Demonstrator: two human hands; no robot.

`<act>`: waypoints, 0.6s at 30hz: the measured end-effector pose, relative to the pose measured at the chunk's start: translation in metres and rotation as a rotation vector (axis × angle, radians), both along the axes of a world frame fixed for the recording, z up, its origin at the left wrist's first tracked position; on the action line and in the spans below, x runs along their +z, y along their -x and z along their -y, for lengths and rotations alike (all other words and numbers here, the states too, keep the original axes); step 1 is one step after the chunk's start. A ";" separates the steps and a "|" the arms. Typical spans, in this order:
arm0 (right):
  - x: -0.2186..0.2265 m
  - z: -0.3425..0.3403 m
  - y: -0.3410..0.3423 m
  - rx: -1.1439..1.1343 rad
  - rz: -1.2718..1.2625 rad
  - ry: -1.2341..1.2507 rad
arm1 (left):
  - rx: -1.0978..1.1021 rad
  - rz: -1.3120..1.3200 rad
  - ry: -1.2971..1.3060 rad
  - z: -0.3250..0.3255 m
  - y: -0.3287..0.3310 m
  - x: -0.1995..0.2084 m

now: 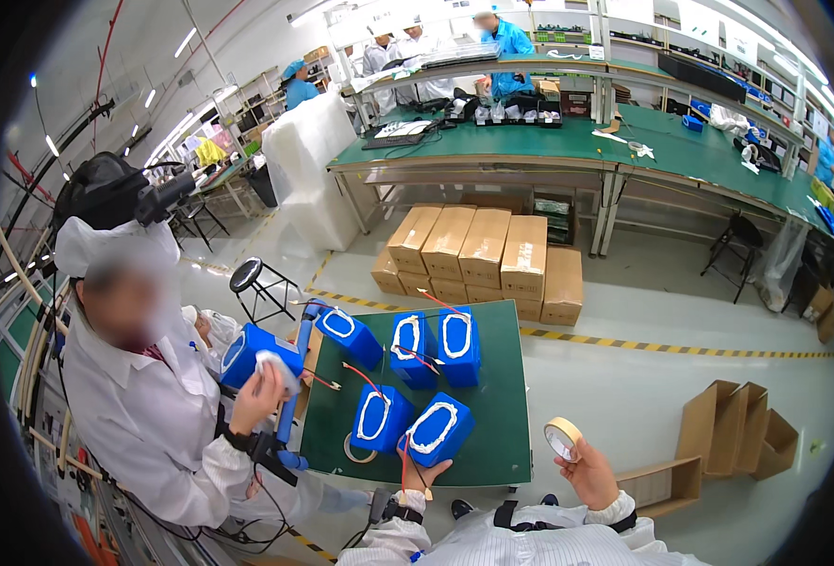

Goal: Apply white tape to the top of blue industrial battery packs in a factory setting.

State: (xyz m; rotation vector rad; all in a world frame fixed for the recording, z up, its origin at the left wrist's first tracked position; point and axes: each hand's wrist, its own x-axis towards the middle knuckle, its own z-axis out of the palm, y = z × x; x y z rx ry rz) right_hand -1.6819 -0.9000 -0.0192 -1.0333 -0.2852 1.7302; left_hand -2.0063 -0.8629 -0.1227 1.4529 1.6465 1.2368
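My left hand [424,474] grips the near lower end of a blue battery pack [457,437], which leans on the green cart top. A ring of white paste is on the pack's upper face, and red and black wires hang from it past my fingers. In my right hand [592,476] is a roll of cream masking tape [562,440], held off the cart's right edge. Beside my pack stands another blue pack [383,424], with a second tape roll [359,451] lying partly hidden at its base. Several similar packs [459,363] stand farther back.
A co-worker [143,396] at the left holds a blue pack [258,356] and a white wad [280,371]. The green cart top [502,406] has a blue rail at its left. Open cardboard boxes [718,429] lie at right; taped cartons [473,245] are stacked beyond the cart.
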 end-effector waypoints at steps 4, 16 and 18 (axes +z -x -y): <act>0.005 0.002 0.002 0.007 0.021 0.021 | 0.075 -0.024 0.006 -0.003 -0.007 0.001; 0.010 -0.002 0.005 0.046 0.000 0.020 | 0.212 0.162 -0.053 -0.009 -0.031 -0.010; 0.007 -0.001 0.003 0.045 -0.001 0.027 | 0.326 0.082 -0.154 -0.011 -0.041 -0.019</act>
